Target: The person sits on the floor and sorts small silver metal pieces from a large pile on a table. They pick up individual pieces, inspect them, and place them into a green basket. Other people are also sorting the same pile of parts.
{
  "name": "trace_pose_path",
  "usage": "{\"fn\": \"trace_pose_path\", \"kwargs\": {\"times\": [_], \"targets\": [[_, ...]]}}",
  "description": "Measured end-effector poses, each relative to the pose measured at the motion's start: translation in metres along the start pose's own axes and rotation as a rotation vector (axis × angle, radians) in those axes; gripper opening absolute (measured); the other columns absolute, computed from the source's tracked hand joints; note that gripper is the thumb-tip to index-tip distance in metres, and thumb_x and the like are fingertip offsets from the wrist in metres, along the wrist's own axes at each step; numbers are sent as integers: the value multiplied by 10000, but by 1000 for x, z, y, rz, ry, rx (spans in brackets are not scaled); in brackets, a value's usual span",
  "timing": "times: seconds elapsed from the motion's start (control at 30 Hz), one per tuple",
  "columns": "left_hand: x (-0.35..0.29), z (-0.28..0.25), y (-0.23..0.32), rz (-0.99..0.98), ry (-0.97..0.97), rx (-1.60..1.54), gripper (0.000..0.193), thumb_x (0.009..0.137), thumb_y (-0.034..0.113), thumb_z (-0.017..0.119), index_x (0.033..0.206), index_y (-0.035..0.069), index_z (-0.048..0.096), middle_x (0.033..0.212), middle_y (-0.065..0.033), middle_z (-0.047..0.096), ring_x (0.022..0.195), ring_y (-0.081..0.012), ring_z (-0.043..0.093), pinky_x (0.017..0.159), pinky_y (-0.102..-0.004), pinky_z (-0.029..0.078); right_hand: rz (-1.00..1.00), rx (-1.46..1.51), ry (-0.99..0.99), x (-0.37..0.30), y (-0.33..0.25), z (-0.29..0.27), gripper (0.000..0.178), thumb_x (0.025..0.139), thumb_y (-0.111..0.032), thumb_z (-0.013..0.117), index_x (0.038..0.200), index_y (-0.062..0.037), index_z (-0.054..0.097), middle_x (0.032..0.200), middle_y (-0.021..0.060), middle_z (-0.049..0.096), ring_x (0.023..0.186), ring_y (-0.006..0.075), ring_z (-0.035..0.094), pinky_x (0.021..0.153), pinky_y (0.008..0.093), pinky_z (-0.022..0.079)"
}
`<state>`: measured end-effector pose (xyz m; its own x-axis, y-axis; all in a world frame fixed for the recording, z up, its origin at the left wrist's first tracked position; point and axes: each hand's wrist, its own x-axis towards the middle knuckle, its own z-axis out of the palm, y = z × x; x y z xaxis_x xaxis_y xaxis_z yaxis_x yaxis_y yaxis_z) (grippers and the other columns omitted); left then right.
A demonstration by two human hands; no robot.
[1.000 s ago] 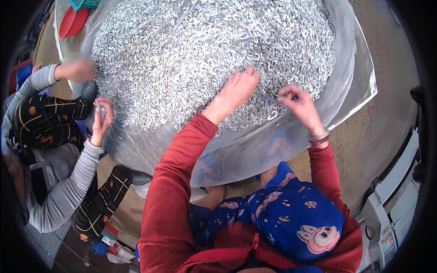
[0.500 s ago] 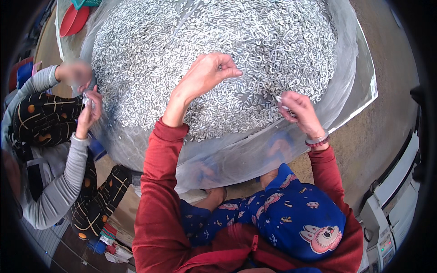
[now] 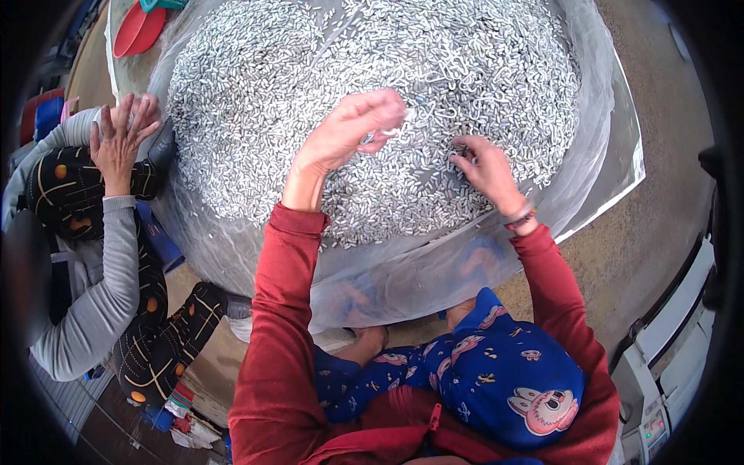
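Note:
A wide heap of small silvery-white, pellet-like pieces [image 3: 248, 116] spreads before me, with longer curved white strips among them. Above its middle is my left hand [image 3: 353, 132], fingers curled together and partly blurred. Something whitish shows by its fingertips, but I cannot make out whether it is held or lies in the heap behind. To the right, my right hand [image 3: 490, 174] reaches low over a darker, thinner patch of the heap. Its thumb and forefinger are apart, with nothing plainly between them.
Clear plastic sheeting [image 3: 387, 283] lines the heap's near edge. At left sits a co-worker in grey sleeves, one hand [image 3: 118, 151] spread. A red scoop-like dish [image 3: 139, 32] and a green basket [image 3: 163, 4] lie far left. A pale machine [image 3: 647, 403] stands at lower right.
My right hand has moved left and slightly up, down to the heap; the small white piece at its fingertips no longer shows. My left fingers have curled inward. The co-worker's hand has spread open.

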<state>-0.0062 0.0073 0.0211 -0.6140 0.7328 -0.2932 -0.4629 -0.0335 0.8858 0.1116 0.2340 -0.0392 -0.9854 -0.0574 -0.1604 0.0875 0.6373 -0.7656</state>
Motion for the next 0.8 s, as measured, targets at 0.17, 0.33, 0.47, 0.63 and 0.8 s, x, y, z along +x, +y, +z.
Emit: {"fn": "trace_pose_path", "kwargs": {"times": [0.17,0.33,0.47,0.63,0.8], "targets": [[1,-8,-9,159,-20,-466,232,849,225,536,755,29,453,829,-117,463,553,-99,451,328,-147,288,9,24,-69,-6,5,13,90,792,-87,625,853,-34,585,806,118,564,716,316,558,629,365,440],[12,2,-47,76,279,697,168,806,155,646,868,16,575,744,-29,562,635,-192,573,510,-335,449,-15,69,59,-12,3,5,110,799,-53,608,896,-21,566,813,123,551,727,306,558,643,363,441],[18,16,-69,-24,320,1322,268,753,233,709,844,6,599,748,-149,563,676,-288,578,602,-357,459,-140,-153,-39,-15,4,17,149,803,-52,607,949,-37,584,796,107,548,711,289,557,626,337,454],[13,3,-39,107,210,720,209,786,165,675,899,39,553,740,-86,580,665,-231,595,467,-316,427,84,649,-10,-13,-4,0,142,853,-99,602,984,-45,600,754,41,575,664,143,550,458,228,389],[5,7,-14,39,-7,-274,171,763,17,561,916,44,490,909,-68,517,641,-101,525,377,-148,336,402,1433,-216,1,-18,-40,193,911,-229,556,884,-38,540,769,56,559,645,110,538,377,177,303]]}}
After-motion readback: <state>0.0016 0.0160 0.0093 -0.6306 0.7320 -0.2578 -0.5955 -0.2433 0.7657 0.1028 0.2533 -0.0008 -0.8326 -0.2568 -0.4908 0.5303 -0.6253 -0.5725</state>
